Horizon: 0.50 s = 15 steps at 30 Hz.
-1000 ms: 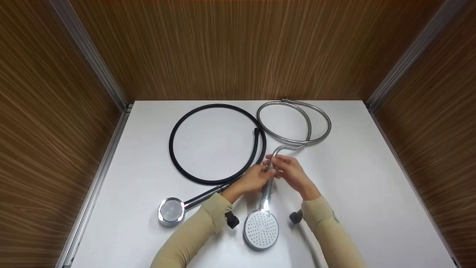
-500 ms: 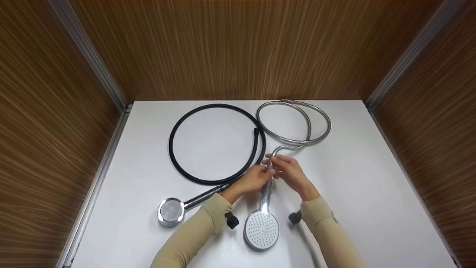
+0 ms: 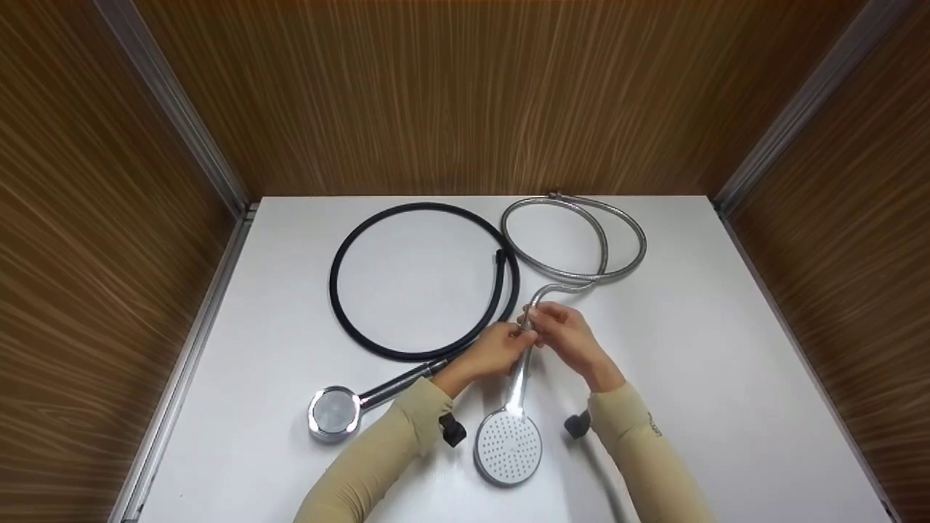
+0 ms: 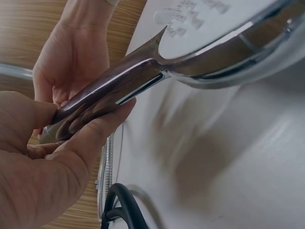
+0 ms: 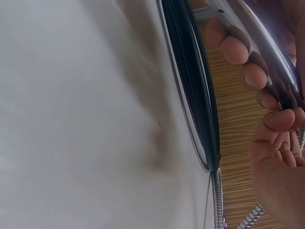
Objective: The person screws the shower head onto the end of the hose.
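Observation:
A chrome shower head (image 3: 508, 447) with a white, dotted spray face lies face up toward the front of the table. Its handle (image 4: 114, 88) is gripped near the end by my left hand (image 3: 498, 347), thumb on one side and fingers along the other. Right beside it, my right hand (image 3: 570, 338) pinches the end of a silver metal hose (image 3: 556, 288) where hose and handle meet. Fingers cover the joint itself. In the right wrist view, the fingertips of my right hand (image 5: 279, 157) press close to the handle's lower end.
A black hose (image 3: 334, 283) lies in a wide loop at the left, beside a second shower head (image 3: 334, 412) with a dark handle. The silver hose's coil (image 3: 643, 247) rests at the back right. Wood-grain panels (image 3: 465, 94) enclose the white table (image 3: 726, 407).
My right fingers have shifted slightly around the silver hose's end. The shower head's face has moved a touch to the left. My left hand keeps its grip on the handle.

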Each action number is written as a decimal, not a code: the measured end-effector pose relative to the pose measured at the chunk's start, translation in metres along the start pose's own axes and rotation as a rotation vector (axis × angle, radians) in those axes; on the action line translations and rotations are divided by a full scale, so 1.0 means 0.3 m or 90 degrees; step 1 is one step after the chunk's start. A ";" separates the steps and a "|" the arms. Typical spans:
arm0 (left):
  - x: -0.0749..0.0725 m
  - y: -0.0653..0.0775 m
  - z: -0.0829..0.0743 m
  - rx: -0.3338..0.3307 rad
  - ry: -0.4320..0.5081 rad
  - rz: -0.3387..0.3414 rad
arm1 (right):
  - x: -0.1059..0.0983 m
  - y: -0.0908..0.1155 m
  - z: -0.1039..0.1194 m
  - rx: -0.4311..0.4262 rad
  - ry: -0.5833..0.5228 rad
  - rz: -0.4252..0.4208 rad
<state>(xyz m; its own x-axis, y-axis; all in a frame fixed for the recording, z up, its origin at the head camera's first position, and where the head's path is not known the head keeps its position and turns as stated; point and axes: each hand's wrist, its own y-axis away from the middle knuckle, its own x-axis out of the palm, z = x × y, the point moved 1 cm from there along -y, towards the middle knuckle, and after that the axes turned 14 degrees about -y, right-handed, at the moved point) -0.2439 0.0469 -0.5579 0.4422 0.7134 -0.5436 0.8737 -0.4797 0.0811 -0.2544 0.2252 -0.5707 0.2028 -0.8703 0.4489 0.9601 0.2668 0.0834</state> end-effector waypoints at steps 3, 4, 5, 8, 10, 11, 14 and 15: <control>0.001 -0.001 0.004 -0.007 0.023 0.007 | 0.003 0.000 -0.001 0.004 0.006 0.005; 0.001 -0.001 0.006 -0.009 0.028 0.010 | 0.004 0.000 0.000 0.008 0.006 0.007; 0.001 -0.001 0.007 -0.011 0.027 0.010 | 0.005 0.001 0.001 0.013 0.006 0.007; 0.003 0.000 0.011 -0.015 0.017 0.007 | 0.008 0.002 0.006 0.033 0.003 0.011; 0.004 0.001 0.012 -0.017 0.005 0.002 | 0.010 0.003 0.009 0.038 -0.002 0.011; 0.004 0.002 0.012 -0.017 0.002 0.001 | 0.010 0.003 0.009 0.039 0.001 0.012; 0.000 0.005 0.008 -0.006 -0.011 -0.003 | 0.006 0.003 0.007 0.033 0.022 0.015; -0.001 0.005 0.007 0.002 -0.017 -0.005 | 0.005 0.003 0.006 0.030 0.033 0.017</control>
<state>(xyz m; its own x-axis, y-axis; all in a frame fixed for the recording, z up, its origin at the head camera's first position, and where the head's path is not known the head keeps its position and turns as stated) -0.2432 0.0447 -0.5594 0.4295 0.7030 -0.5669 0.8765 -0.4755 0.0744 -0.2537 0.2248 -0.5682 0.2398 -0.8826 0.4044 0.9443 0.3087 0.1138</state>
